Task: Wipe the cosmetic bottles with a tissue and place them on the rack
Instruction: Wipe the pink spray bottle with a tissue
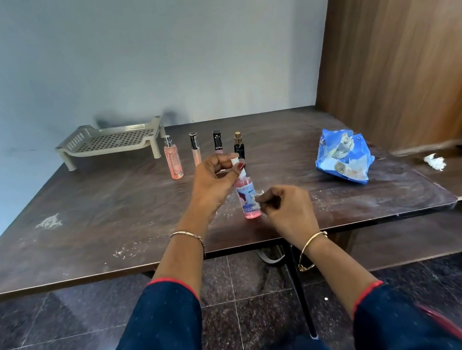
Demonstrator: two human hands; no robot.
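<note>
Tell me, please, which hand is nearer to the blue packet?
Right. The right hand, holding a tissue, sits left of the packet, beside the labelled bottle; the left hand is farther left, pinching that bottle's top.

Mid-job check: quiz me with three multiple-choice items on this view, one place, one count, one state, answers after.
1. The blue tissue packet lies: A) on a shelf; B) on the floor; C) on the table, right of the bottles.
2. Bottles standing in the back row: A) two; B) four; C) six.
3. The left hand: A) pinches the held pink bottle at its top; B) lies flat; C) is out of view.
Answers: C, it rests on the table at right; B, four upright ones show; A, its fingers close on the cap while the right hand holds a tissue against it.
</note>
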